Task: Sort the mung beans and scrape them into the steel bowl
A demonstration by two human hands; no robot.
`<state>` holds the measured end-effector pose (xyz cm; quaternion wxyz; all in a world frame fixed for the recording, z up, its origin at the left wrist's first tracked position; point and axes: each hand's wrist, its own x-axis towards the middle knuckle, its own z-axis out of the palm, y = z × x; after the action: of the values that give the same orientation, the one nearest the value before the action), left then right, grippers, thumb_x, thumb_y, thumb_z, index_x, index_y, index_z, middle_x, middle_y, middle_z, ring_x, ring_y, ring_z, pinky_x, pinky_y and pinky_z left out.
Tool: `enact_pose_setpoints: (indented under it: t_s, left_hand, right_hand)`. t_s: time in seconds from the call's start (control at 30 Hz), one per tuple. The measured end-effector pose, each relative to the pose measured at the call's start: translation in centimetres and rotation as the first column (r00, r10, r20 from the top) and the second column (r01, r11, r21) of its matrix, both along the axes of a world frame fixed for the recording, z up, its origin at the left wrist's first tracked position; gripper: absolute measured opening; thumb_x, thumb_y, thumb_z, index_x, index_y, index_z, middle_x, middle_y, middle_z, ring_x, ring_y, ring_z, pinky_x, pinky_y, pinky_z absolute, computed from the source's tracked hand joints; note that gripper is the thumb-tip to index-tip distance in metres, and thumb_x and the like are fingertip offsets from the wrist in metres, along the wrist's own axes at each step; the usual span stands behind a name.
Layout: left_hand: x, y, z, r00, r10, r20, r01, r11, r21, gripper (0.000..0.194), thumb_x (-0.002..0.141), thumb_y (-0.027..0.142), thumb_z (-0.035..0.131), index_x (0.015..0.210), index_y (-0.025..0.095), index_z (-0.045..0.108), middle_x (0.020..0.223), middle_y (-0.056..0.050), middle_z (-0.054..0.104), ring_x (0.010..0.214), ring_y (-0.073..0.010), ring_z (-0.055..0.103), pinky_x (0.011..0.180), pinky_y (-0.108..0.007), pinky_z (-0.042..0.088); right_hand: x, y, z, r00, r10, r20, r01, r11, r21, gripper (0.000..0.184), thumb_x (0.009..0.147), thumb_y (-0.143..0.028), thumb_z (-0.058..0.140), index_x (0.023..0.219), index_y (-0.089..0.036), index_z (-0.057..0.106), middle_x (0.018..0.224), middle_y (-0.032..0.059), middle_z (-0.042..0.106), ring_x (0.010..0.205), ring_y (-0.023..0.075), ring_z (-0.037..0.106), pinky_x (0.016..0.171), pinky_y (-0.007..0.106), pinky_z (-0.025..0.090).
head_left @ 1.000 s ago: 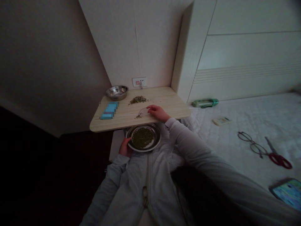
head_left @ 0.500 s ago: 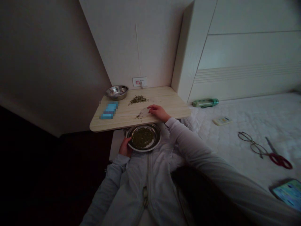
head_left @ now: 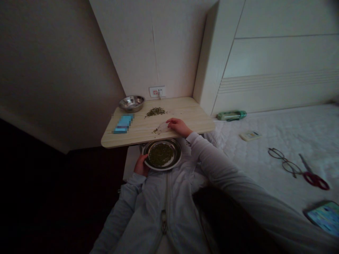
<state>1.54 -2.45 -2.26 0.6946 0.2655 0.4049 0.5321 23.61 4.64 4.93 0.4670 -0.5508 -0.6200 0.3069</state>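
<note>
My left hand (head_left: 141,165) grips the left rim of a steel bowl (head_left: 178,157), held at my lap under the table's front edge. Small dried green bits (head_left: 160,154) cover most of the bowl's bottom. Over the table, my right hand (head_left: 180,127) pinches a clear, thin piece of plastic (head_left: 163,126), its exact kind unclear. A few loose green bits (head_left: 155,131) lie at the plastic's left edge. Farther back on the wood is a larger pile of green bits (head_left: 156,112).
The pale wooden table (head_left: 196,120) carries a second steel bowl (head_left: 131,103) and a blurred blue item (head_left: 123,124). To the right, a bed (head_left: 230,148) holds a green bottle (head_left: 231,115), a small pale device (head_left: 250,135), glasses (head_left: 290,167), red-handled scissors (head_left: 315,180) and a phone (head_left: 323,217).
The clear plastic in my right hand has shifted slightly, and the few bits beside it lie a little differently. My left hand and the bowl stay still.
</note>
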Motion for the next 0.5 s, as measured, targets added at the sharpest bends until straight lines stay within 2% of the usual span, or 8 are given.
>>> enact_pose_setpoints:
  t_s: [0.2,0.5]
  left_hand:
    - [0.15,-0.1,0.43,0.998,0.009,0.056,-0.004,0.996,-0.087,0.021,0.059,0.017,0.057,0.08,0.017,0.063,0.071,0.0,0.068,0.091,-0.0216,0.059,0.081,-0.032,0.045]
    - [-0.24,0.12,-0.3,1.0,-0.023,-0.004,0.023,0.999,0.025,0.023,0.057,0.022,0.061,0.08,0.02,0.064,0.082,-0.004,0.068,0.103,-0.0268,0.052,0.086,-0.037,0.043]
  right_hand:
    - [-0.07,-0.19,0.29,1.0,0.003,-0.01,-0.003,1.0,-0.029,0.021,0.061,-0.015,0.051,0.078,-0.015,0.063,0.066,-0.0032,0.058,0.064,0.0087,0.048,0.066,0.022,0.035]
    - [-0.08,-0.09,0.13,0.996,0.009,-0.088,-0.016,0.997,-0.072,0.019,0.058,-0.017,0.05,0.073,-0.014,0.061,0.056,-0.0054,0.052,0.055,0.0073,0.043,0.057,0.021,0.033]
